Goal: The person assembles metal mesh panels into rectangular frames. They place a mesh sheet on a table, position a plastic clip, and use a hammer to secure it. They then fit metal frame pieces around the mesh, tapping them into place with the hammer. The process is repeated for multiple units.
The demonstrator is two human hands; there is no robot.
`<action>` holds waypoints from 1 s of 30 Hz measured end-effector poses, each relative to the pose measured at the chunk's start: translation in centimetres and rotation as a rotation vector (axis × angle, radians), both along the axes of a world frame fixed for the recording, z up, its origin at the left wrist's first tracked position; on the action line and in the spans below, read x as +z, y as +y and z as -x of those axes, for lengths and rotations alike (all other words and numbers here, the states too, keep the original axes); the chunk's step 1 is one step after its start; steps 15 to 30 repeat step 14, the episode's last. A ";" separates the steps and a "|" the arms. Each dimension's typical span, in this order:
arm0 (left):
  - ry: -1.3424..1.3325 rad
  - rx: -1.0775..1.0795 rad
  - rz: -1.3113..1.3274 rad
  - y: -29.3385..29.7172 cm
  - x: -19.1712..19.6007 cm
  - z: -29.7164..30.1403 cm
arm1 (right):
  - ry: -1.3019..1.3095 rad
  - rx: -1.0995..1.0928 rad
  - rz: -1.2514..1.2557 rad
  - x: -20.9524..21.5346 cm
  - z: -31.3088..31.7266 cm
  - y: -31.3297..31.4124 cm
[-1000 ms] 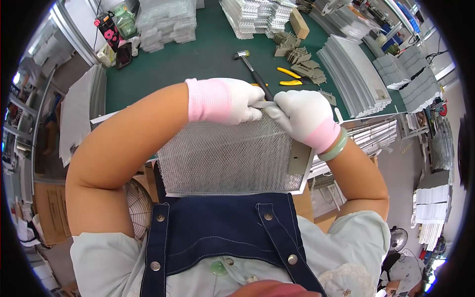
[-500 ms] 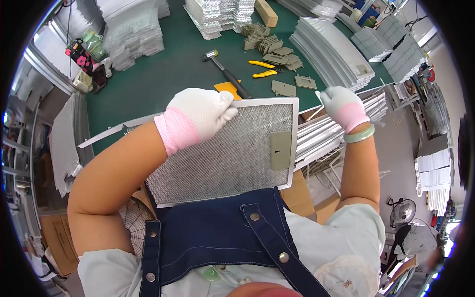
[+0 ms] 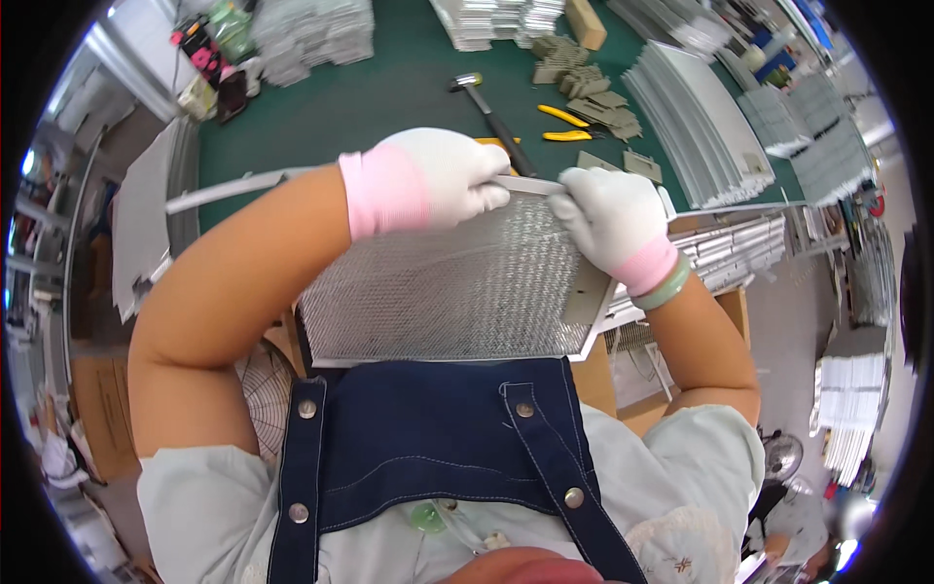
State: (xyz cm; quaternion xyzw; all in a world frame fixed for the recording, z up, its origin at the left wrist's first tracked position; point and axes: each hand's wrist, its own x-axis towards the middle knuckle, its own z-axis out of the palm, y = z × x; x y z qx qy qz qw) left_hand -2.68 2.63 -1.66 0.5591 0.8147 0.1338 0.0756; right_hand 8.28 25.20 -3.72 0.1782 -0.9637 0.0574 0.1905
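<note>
A silvery mesh filter panel (image 3: 438, 282) with a pale metal frame leans between my apron and the green table's edge. My left hand (image 3: 438, 180), in a white glove with a pink cuff, is closed on the frame's top edge. In a matching glove, my right hand (image 3: 615, 219) grips that edge near its right corner, fingers bent over it. A grey-green plate (image 3: 587, 295) on the mesh is partly hidden by the right hand. From behind my left forearm a pale frame strip (image 3: 233, 190) sticks out to the left. A white tip (image 3: 666, 201) shows beside the right hand.
A hammer (image 3: 494, 122) and yellow-handled pliers (image 3: 566, 125) lie beyond the panel. Near them are several grey-green plates (image 3: 605, 109) and a wooden block (image 3: 585, 23). Stacked panels (image 3: 696, 122) stand at right, mesh sheets (image 3: 311, 39) at far left.
My right hand has moved left from beyond the panel's right side onto its top edge. The panel has tilted, and the view has shifted, so the table's things appear farther right and higher.
</note>
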 end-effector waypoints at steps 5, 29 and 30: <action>-0.118 0.086 0.272 -1.0 0.9 0.2 | -0.067 0.022 -0.098 1.5 0.4 -1.5; -0.205 0.060 0.267 -4.1 3.1 1.1 | -0.303 0.086 0.158 1.4 2.7 -4.0; -0.205 0.060 0.267 -4.1 3.1 1.1 | -0.303 0.086 0.158 1.4 2.7 -4.0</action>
